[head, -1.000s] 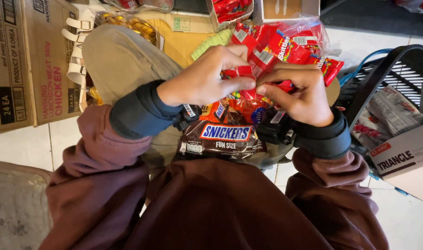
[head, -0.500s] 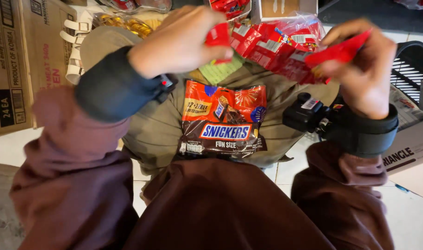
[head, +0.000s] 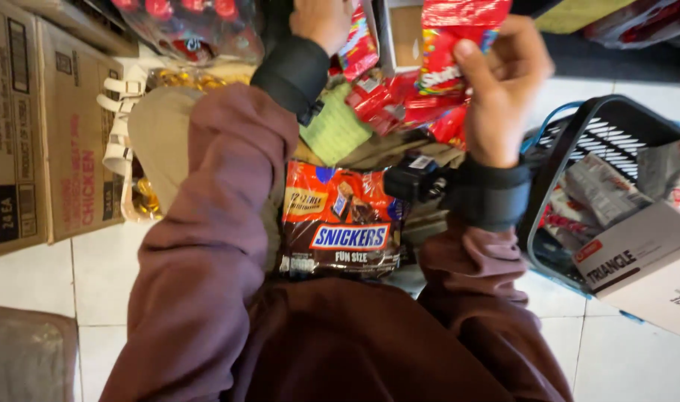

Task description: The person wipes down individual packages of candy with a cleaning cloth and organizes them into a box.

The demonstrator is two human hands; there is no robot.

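My right hand [head: 504, 82] is raised and grips a red candy packet [head: 453, 45] by its lower end. My left hand [head: 326, 21] reaches up to the top edge of the view beside another red packet [head: 358, 48]; whether its fingers hold that packet is hidden. A large brown and orange bag of chocolate bars [head: 344, 219] lies on my lap between my forearms. A heap of red candy packets [head: 403, 100] and a pale green packet [head: 334, 128] sit just beyond it.
Brown cardboard boxes [head: 42, 126] stand on the tiled floor at the left. A black wire basket [head: 612, 130] with wrapped goods is at the right, a white carton [head: 638, 257] leaning on it. A small open box [head: 399, 33] sits at the top.
Both hands have lifted away from the lap toward the top of the view. The right hand carried a red packet up with it, and the chocolate bag is now uncovered.
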